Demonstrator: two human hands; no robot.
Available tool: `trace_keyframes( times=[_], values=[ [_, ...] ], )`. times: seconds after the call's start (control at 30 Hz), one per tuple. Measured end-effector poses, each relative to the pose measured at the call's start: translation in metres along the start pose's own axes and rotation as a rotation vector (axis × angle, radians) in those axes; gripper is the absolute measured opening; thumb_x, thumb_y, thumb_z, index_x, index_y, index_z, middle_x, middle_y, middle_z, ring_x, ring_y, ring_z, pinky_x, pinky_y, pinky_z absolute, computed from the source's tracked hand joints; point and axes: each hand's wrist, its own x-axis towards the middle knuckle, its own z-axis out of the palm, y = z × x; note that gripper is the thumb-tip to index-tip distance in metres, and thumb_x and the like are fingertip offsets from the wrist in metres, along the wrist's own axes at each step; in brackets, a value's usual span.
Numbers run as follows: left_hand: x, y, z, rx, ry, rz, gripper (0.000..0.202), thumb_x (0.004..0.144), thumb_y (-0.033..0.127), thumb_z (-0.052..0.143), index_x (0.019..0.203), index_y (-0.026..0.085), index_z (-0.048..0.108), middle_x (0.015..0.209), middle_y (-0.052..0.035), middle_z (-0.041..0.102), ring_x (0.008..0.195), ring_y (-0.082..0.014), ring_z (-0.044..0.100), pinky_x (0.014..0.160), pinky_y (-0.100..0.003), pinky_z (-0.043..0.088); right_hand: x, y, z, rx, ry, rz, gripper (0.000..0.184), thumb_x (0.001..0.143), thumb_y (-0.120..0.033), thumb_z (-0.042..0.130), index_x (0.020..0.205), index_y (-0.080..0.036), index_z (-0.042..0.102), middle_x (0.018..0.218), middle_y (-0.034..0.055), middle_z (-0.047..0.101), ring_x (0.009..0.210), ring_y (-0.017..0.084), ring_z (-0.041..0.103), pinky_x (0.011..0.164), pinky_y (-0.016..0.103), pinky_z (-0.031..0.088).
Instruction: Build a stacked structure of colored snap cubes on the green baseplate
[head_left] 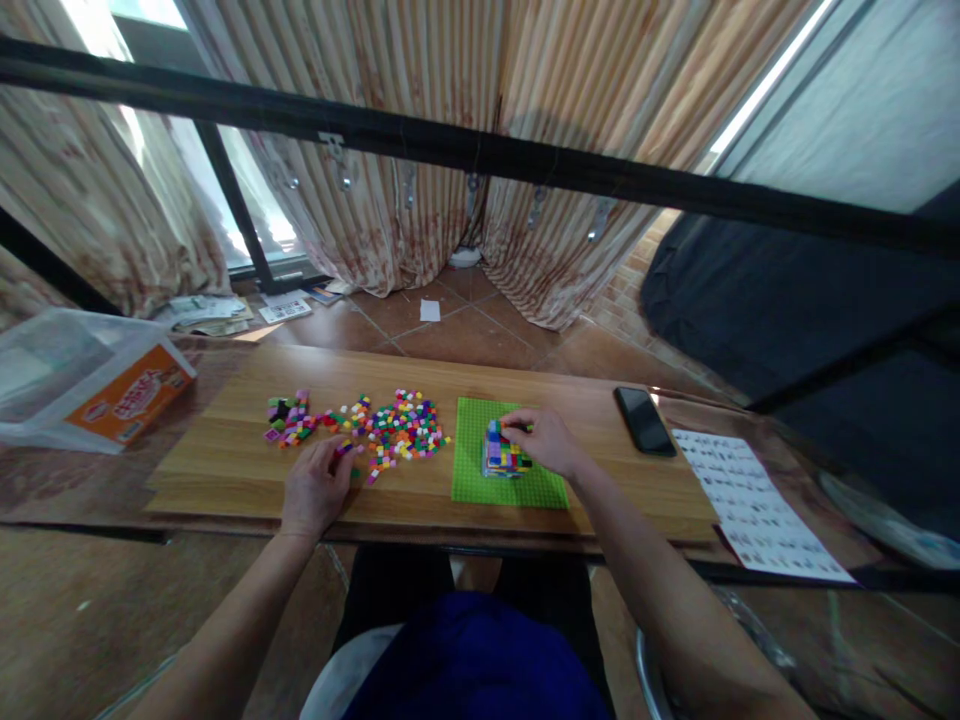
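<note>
My left hand (316, 485) is closed in a pinch on small purple building bricks (343, 449), at the near edge of a spread of loose multicoloured bricks (405, 425). On a green baseplate (472, 487) stands a small block-shaped brick build (504, 458), with blue, lilac, yellow and red pieces showing. My right hand (551, 442) reaches over it from the right, thumb and fingers pinched at its upper edge. An orange-red brick (507, 424) shows at those fingertips; the fingers partly cover the top and right side of the build.
A clear plastic tub (45, 400) with an orange label stands at the far left. Pink, black and green bricks (289, 415) lie left of the loose spread. Right of the baseplate are a black phone (645, 421) and a printed sheet (757, 500). A dark metal bar (450, 146) crosses beyond the table.
</note>
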Motion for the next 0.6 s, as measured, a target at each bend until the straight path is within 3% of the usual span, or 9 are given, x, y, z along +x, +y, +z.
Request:
trace_keyframes(
  times=[0.23, 0.33, 0.43, 0.5, 0.6],
  values=[
    [0.000, -0.001, 0.001, -0.030, 0.017, 0.007, 0.031, 0.090, 0.043, 0.049, 0.100, 0.017, 0.063, 0.090, -0.0088, 0.069, 0.080, -0.0227, 0.064, 0.075, -0.034, 0.050, -0.010, 0.015, 0.010, 0.120, 0.098, 0.011, 0.023, 0.078, -0.030, 0.063, 0.097, -0.020, 0.072, 0.097, 0.0050, 0.074, 0.088, 0.021, 0.068, 0.079, 0.034, 0.053],
    [-0.001, -0.001, 0.001, -0.030, 0.016, 0.002, 0.031, 0.090, 0.043, 0.050, 0.101, 0.017, 0.063, 0.091, -0.0088, 0.069, 0.082, -0.0230, 0.064, 0.075, -0.034, 0.050, -0.025, 0.013, 0.016, 0.150, 0.344, 0.049, 0.035, 0.077, -0.034, 0.066, 0.107, -0.018, 0.068, 0.104, 0.0089, 0.072, 0.094, 0.022, 0.067, 0.083, 0.037, 0.053],
    [-0.002, -0.001, 0.002, -0.035, 0.011, -0.015, 0.030, 0.090, 0.042, 0.051, 0.102, 0.017, 0.063, 0.092, -0.0089, 0.069, 0.084, -0.0230, 0.064, 0.077, -0.034, 0.051, -0.042, -0.007, 0.023, 0.120, 0.607, 0.036, 0.023, 0.084, -0.033, 0.059, 0.099, -0.018, 0.069, 0.097, 0.0083, 0.071, 0.088, 0.020, 0.066, 0.082, 0.037, 0.053],
    [-0.003, -0.001, 0.003, -0.037, 0.008, -0.025, 0.029, 0.090, 0.041, 0.052, 0.102, 0.017, 0.062, 0.093, -0.0087, 0.069, 0.087, -0.0230, 0.065, 0.079, -0.034, 0.051, -0.049, -0.027, 0.030, 0.103, 0.611, -0.037, 0.019, 0.088, -0.030, 0.056, 0.096, -0.020, 0.069, 0.095, 0.0066, 0.071, 0.087, 0.019, 0.065, 0.081, 0.035, 0.053],
    [-0.005, -0.001, 0.004, -0.051, 0.009, -0.034, 0.027, 0.090, 0.039, 0.052, 0.103, 0.018, 0.062, 0.095, -0.0088, 0.069, 0.091, -0.0233, 0.065, 0.083, -0.035, 0.052, -0.049, -0.058, 0.050, 0.132, 0.461, -0.193, 0.016, 0.089, -0.026, 0.055, 0.095, -0.022, 0.070, 0.095, 0.0046, 0.071, 0.091, 0.018, 0.065, 0.083, 0.033, 0.051]
  ],
)
